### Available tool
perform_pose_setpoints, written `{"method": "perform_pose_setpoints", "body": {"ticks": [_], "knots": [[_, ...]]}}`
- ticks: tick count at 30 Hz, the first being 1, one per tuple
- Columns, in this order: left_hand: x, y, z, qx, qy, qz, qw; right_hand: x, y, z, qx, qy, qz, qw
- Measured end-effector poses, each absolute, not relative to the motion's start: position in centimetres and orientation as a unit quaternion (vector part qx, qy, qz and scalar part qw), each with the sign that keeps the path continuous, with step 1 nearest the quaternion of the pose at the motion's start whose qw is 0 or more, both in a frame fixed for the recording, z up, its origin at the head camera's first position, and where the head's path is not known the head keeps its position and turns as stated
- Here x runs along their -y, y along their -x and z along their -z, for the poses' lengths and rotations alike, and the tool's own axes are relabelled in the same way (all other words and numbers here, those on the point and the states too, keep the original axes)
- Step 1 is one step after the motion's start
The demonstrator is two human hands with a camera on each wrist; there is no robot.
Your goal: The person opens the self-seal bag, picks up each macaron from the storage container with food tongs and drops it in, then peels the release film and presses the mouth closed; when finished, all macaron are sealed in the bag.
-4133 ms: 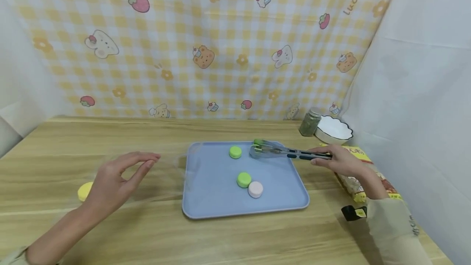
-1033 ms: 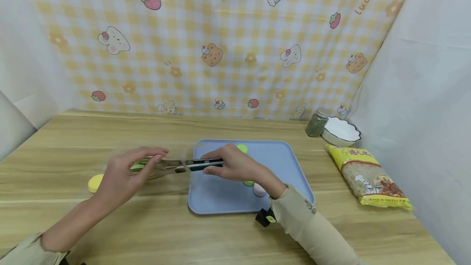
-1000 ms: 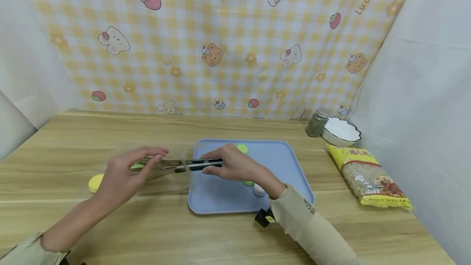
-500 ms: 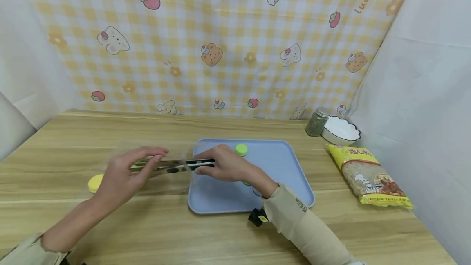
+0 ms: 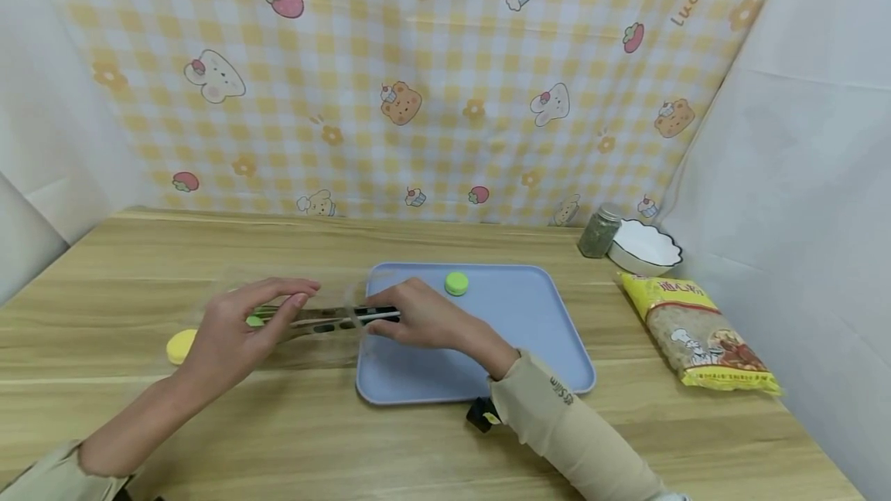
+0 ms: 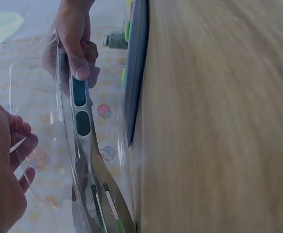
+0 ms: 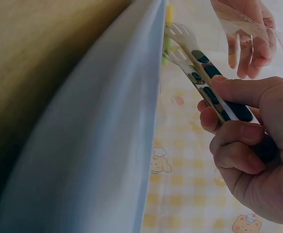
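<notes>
My right hand grips slotted metal tongs with dark green inlays in the handles. The tongs reach left inside a clear plastic bag, and their two arms stand slightly apart in the right wrist view. At their tips, partly behind my left hand, lies a light green macaron. Whether the tongs still squeeze it, I cannot tell. Thumb and forefinger of my left hand pinch the bag near its mouth. A yellow macaron shows left of that hand. Another green macaron sits on the blue tray.
A glass jar of dried herbs and a white scalloped dish stand at the back right. In front of them lies a yellow pasta bag. A checked curtain hangs behind the wooden table.
My right hand has brought the tongs with a green macaron from the tray's right into the bag. Lately it edged further left, and the tong arms spread a little. My left hand stays put.
</notes>
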State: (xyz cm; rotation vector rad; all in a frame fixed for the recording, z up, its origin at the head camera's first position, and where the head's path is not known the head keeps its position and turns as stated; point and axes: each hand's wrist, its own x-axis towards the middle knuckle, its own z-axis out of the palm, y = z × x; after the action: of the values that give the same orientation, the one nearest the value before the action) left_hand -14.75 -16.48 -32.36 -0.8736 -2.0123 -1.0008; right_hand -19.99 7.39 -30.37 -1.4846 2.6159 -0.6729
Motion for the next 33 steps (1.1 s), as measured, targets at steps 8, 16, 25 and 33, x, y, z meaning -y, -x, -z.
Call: {"method": "perform_pose_setpoints", "body": {"ticks": [8, 16, 25, 33], "knots": [[16.4, 14.7, 32.4, 0.780, 0.342, 0.393, 0.348, -6.9, 20.1, 30.4, -0.849, 0.486, 0.205, 0.013], [16.6, 14.7, 32.4, 0.785, 0.342, 0.387, 0.343, -6.5, 19.7, 30.3, -0.856, 0.476, 0.197, 0.031], [16.4, 15.5, 32.6, 0.762, 0.352, 0.398, 0.371, -11.3, 19.6, 29.3, -0.859, 0.464, 0.216, 0.035], [16.7, 15.2, 32.2, 0.771, 0.342, 0.397, 0.362, -20.5, 18.6, 29.5, -0.855, 0.437, 0.273, 0.051]]}}
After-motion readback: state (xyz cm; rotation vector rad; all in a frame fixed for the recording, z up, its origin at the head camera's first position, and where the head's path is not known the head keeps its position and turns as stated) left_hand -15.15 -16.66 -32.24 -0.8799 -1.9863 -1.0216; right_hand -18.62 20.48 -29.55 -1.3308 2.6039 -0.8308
